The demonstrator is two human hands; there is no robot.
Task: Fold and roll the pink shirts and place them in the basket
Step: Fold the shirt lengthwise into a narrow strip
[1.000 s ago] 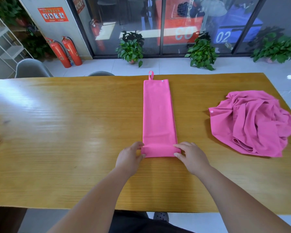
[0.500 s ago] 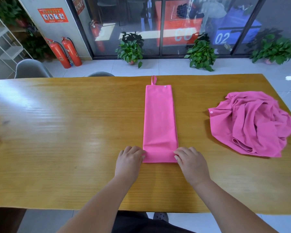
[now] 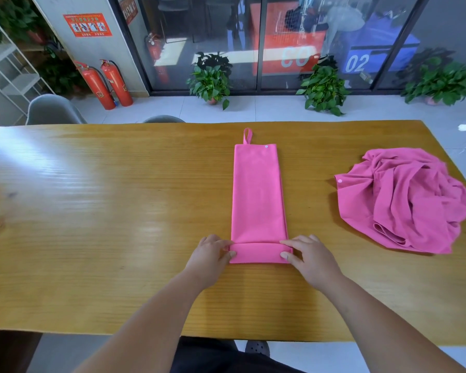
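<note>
While the folded shirt [image 3: 257, 195] lies as a long pink strip at the centre of the bench [image 3: 92, 211], near end rolled once, the left hand [image 3: 209, 255] and right hand [image 3: 311, 258] pinch the roll's corners.

I read the table [image 3: 119, 238] as wood, varnished glossy, with the grain showing and a white glare patch on its left part. Folded shirt [image 3: 257, 195]: pink cloth, matt, smooth and flat; the rolled near end looks the same. Snap [image 3: 266, 147] at its far corner: pale, slightly shiny, material unclear to me. Crumpled shirt [image 3: 404, 200]: same matt pink cloth, heavily creased. Chair [image 3: 51, 110]: grey, matt, plastic-looking. Extinguishers [image 3: 96, 84]: glossy red paint. Floor [image 3: 267, 109]: pale tiles with a sheen. Doors [image 3: 285, 36]: glass, reflective.
</note>
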